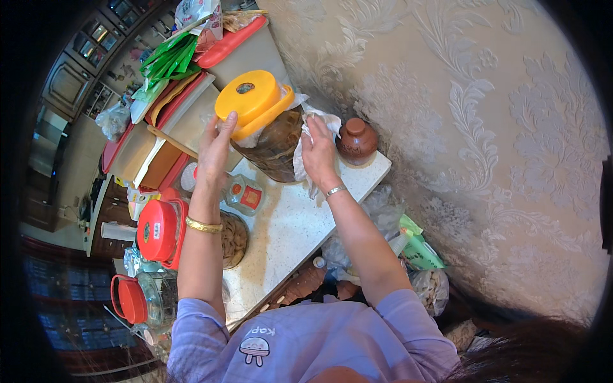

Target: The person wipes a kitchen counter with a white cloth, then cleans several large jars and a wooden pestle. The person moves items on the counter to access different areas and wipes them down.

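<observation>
A large glass jar with dark brown contents stands near the wall on the pale speckled countertop. Its yellow plastic lid has a yellow handle, and clear plastic film shows beneath. My left hand is at the lid's near left edge, fingers partly hidden. My right hand presses a white cloth against the jar's right side. A brown earthenware pot stands just right of the cloth. Below the jar, a small clear glass bottle with a red label sits between my forearms.
Red-lidded glass jars stand at the left, one partly behind my left forearm. Plastic storage boxes with red lids and green leaves line the back left. Plastic bags lie below the counter's right edge, beside the patterned wall.
</observation>
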`<move>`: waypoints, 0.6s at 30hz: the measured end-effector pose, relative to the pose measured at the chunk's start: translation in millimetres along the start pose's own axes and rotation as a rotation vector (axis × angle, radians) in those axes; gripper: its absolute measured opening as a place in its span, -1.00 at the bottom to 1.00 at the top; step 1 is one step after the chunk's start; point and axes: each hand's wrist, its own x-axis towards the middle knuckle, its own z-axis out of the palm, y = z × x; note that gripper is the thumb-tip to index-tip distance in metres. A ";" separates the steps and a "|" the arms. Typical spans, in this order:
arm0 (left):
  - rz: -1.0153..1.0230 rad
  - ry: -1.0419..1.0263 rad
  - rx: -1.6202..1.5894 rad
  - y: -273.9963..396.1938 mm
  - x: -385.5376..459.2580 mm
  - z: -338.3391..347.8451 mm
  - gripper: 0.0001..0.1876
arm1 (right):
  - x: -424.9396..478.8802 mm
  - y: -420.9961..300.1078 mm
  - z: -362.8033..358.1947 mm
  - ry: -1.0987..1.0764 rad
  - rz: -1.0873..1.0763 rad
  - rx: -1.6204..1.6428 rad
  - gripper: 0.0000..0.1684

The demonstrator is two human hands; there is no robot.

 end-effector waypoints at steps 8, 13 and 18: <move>0.243 -0.096 0.144 -2.2 53.4 -1.4 -0.04 | 4.0 -65.7 8.2 0.078 -0.193 -0.238 -0.53; 0.337 0.014 0.171 -8.4 52.2 10.8 -0.06 | -15.8 -66.0 20.4 0.085 -0.300 -0.411 -0.52; 0.339 0.017 0.184 -4.1 51.6 12.8 -0.06 | -48.3 -53.1 30.1 -0.076 -0.438 -0.412 -0.43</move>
